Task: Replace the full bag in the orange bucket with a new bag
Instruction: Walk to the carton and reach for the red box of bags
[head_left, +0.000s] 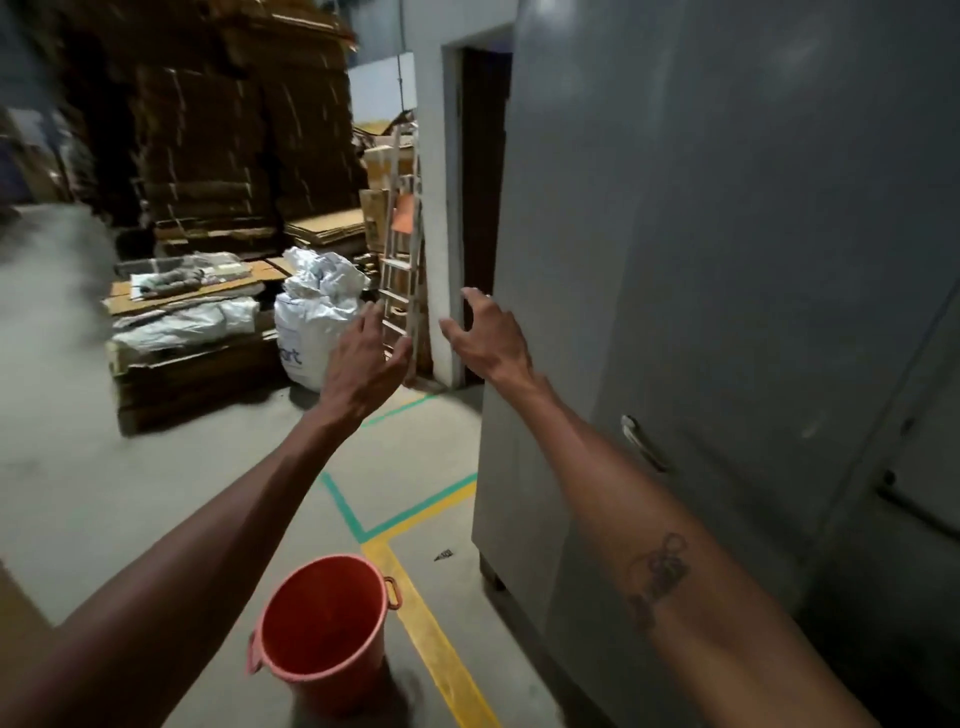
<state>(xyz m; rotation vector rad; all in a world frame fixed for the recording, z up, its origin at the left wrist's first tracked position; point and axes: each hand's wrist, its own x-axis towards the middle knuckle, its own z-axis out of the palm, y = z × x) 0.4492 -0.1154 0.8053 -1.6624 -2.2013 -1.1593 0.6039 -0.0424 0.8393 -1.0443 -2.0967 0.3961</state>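
Note:
The orange bucket (324, 631) stands upright on the concrete floor at the bottom centre, with two side handles. Its inside looks bare, with no bag in it. Both my arms stretch forward well above and beyond it. My left hand (363, 358) is raised with fingers spread and holds nothing. My right hand (485, 338) is level with it a little to the right, fingers curled apart and also holding nothing. A stuffed white sack (317, 317) sits on the floor beyond my left hand.
A tall grey metal cabinet (727, 312) with a handle fills the right side. Stacks of flattened cardboard (234, 156) and a loaded pallet (192, 332) stand at left. A ladder (402, 260) leans by a dark doorway (483, 208). Yellow and green tape lines (410, 525) cross the floor.

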